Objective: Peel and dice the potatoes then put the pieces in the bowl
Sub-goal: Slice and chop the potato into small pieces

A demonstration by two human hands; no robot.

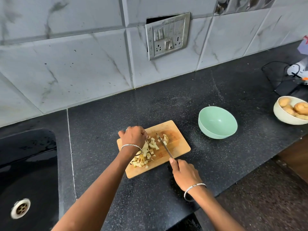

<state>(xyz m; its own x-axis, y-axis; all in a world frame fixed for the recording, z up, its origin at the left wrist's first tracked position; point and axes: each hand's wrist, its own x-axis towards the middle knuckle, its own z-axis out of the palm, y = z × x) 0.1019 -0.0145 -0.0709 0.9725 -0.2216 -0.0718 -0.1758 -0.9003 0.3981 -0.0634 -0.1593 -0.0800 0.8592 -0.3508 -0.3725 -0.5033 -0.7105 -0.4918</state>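
**Blade runs between hand and bowl**

Centre frame, the right hand [184, 174] clamps the knife [164, 145], whose blade slants up-left across the cutting board [176, 147]. The diced potato [146, 154] lies left of the blade under the curled left hand [133, 136], whose grip is hidden. The green bowl [216, 122] sits to the right.
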